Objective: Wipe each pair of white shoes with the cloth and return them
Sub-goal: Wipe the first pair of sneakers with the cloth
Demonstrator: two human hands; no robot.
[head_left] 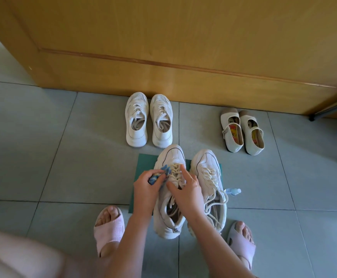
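I saw left hand (146,190) gripping cloth (158,174) at sneaker (171,156) left side, toe over mat (144,164) far edge; right hand (188,192), fingers spread, braced laces (175,169).

Head camera faces down, probably near floor (43,137).

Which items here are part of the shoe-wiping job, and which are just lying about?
In the job: blue cloth in the left hand; chunky sneaker under the right hand; second chunky sneaker; mesh sneakers; strap shoes; green mat; probably the spray bottle.
Not in it: pink slippers on the feet; wooden cabinet.
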